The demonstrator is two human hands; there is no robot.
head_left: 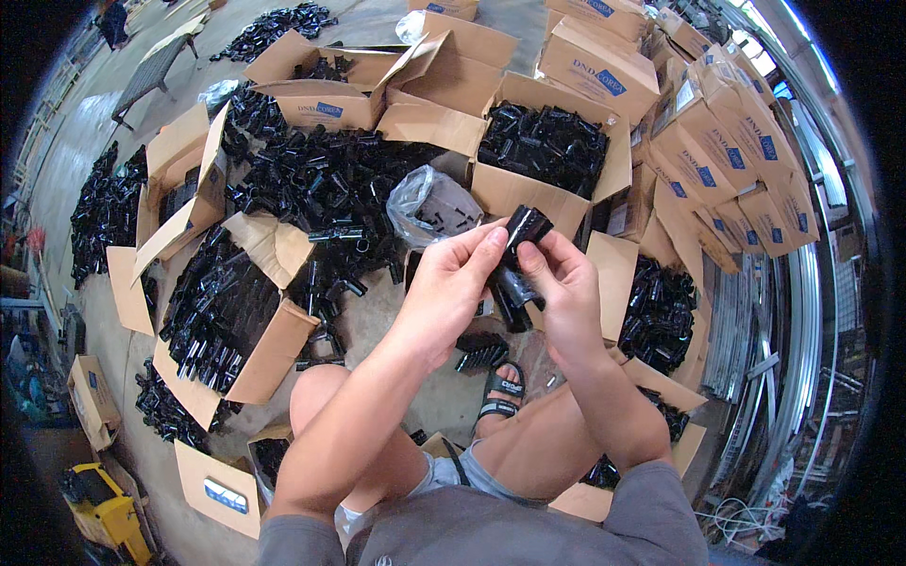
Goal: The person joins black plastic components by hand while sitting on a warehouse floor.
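Black tubular parts (530,226): held up between both hands, above the floor and in front of the chest; one short length lies uppermost and another shows below, though whether they are joined I cannot tell.
Handling step: this looks like fitting together or checking by hand, with the parts brought close; a judgement only.
Next move: it probably calls for one hand to keep them steady while the other turns, presses or lets go.
Left hand (455,280): thumb and fingers pinched on the upper length, with little gap beyond the part's own thickness.
Right hand (569,294): thumb laid over the parts, fingers curled behind and partly hidden, grasping rather than released.
Plastic bag (406,219): clear, just beyond the left hand, small dark pieces showing at it.
Black row (482,353): similar pieces side by side on the floor, near the sandal (501,400).
Open carton (618,162): beyond the hands, filled with black pieces.
Loose heap (311,184): more black pieces, spread on the floor to the left.
Carton stack (700,151): farther right, near long metal bars (802,316).
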